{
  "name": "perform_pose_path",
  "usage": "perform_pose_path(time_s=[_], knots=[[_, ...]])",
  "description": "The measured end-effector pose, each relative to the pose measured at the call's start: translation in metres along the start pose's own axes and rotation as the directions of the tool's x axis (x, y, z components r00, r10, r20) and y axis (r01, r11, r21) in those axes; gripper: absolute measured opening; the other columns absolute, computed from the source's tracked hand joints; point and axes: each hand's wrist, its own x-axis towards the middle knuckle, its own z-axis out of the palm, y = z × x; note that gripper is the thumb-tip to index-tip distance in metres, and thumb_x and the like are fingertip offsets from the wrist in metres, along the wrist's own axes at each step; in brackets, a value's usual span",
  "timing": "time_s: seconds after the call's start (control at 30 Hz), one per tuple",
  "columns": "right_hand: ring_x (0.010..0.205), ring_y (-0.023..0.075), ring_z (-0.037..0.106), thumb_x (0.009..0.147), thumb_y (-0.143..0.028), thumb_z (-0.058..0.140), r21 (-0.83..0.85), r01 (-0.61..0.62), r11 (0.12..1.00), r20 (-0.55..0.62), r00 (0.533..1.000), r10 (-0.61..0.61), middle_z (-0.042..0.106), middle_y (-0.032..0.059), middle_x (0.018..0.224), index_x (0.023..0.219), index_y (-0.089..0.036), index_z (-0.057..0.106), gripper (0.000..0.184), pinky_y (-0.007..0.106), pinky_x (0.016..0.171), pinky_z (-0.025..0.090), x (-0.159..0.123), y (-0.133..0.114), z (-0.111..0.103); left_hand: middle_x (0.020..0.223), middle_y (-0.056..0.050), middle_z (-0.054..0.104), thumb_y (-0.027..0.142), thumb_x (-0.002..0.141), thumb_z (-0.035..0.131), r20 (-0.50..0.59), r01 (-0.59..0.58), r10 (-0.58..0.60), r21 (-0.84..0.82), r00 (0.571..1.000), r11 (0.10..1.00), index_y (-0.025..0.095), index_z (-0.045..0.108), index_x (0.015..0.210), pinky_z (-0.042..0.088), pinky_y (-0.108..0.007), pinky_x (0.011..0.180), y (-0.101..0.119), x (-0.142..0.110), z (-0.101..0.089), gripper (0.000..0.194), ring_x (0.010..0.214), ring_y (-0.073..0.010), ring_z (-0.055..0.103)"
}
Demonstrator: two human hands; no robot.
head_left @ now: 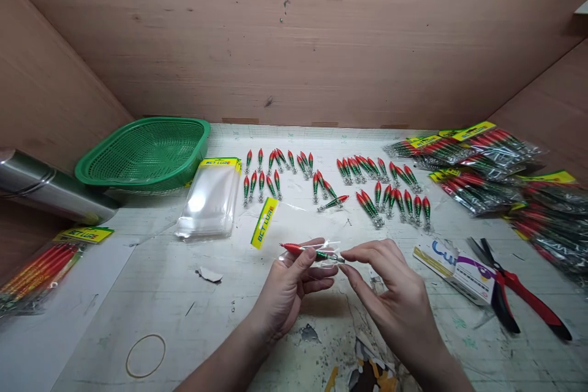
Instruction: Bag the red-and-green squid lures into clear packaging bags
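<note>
In the head view, my left hand [289, 288] grips a red-and-green fishing lure [294, 249] between thumb and fingers, its red tip pointing left. Thin clear plastic [328, 246] surrounds the lure's hook end. My right hand [390, 288] pinches that end with thumb and index finger; whether it grips hooks or plastic is too small to tell. Just beyond my left hand lies a clear bag with a yellow BCT LURE header [264, 223]. Farther back, loose lures [362, 169] lie in uneven rows, and one lure [333, 203] lies crosswise.
At the back left are a green basket [142, 186], a stack of clear bags [209, 202] and a metal cylinder [50, 187]. Packed lures [482, 190] pile up at right, near a small box [457, 272] and red-handled pliers [519, 288]. A rubber band [146, 356] lies front left.
</note>
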Motion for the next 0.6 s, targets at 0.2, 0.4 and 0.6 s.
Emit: perform_pose_path(time_s=[0.2,0.4,0.6], knots=[[0.090,0.0202,0.056,0.086,-0.014,0.058,0.008,0.029,1.000,0.013,0.999,-0.029,0.066,0.0034,0.091,0.097,-0.024,0.062,0.016,0.036,0.077,0.045,-0.002,0.001,0.012,0.092,-0.010,0.075,0.032,0.068,0.080,0.011,-0.048,0.048,0.042,0.999,0.998,0.012,0.067,0.105,0.056,-0.027,0.065,-0.002,0.001,-0.001,0.043,0.064,-0.0150,0.069],[0.091,0.0212,0.055,0.085,-0.016,0.058,-0.035,0.002,0.999,-0.013,1.000,-0.003,0.065,0.0036,0.090,0.097,-0.024,0.060,0.015,0.037,0.076,0.043,-0.009,0.005,0.011,0.113,-0.012,0.070,0.034,0.082,0.065,-0.015,-0.175,0.175,-0.170,0.984,0.970,0.016,0.063,0.108,0.053,-0.036,0.087,0.007,0.003,-0.001,0.031,0.101,-0.0255,0.067],[0.092,0.0225,0.055,0.086,-0.017,0.057,-0.039,-0.025,0.999,-0.042,0.999,0.023,0.066,0.0046,0.089,0.097,-0.024,0.060,0.013,0.038,0.077,0.042,-0.011,0.011,0.007,0.113,-0.013,0.069,0.038,0.089,0.055,-0.010,-0.089,0.089,-0.203,0.996,0.975,0.016,0.061,0.113,0.054,-0.043,0.088,0.012,0.005,-0.002,0.033,0.098,-0.0268,0.069]])
